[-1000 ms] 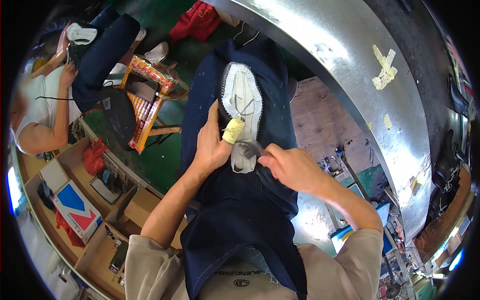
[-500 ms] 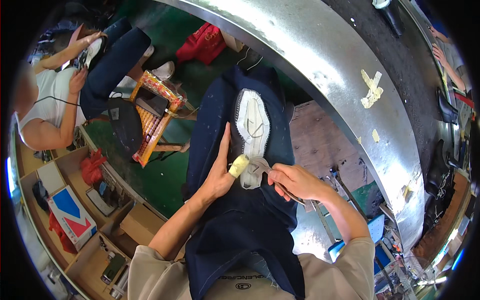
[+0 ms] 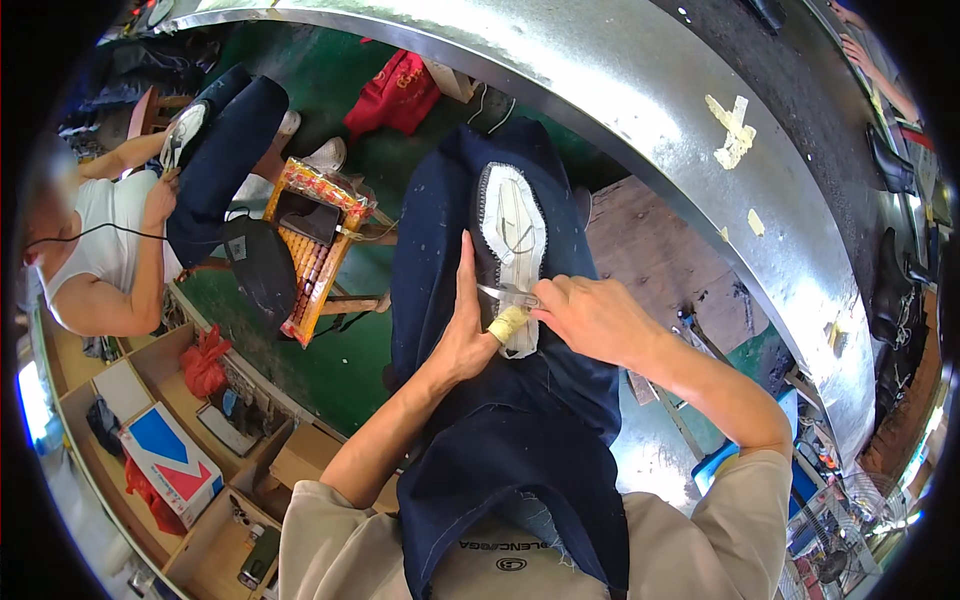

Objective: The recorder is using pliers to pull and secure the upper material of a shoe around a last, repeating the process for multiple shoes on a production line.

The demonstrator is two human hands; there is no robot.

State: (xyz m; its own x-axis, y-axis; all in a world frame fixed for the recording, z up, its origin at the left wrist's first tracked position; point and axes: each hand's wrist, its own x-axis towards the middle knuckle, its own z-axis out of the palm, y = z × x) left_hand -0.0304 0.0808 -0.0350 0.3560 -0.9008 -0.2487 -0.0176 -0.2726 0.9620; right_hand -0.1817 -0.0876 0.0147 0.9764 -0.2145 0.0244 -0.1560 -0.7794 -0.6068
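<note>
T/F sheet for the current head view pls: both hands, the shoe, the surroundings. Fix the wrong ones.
1. The right hand holds a metal tool. True.
2. The yellow wrap is on the right thumb. False: it is on the thumb of the left hand.
3. The shoe lies white underside up on the dark blue cloth over the person's lap. True.
4. The dark phone lies on the metal bench. False: it lies on the beaded seat.
5. The co-worker at left wears a white top. True.
</note>
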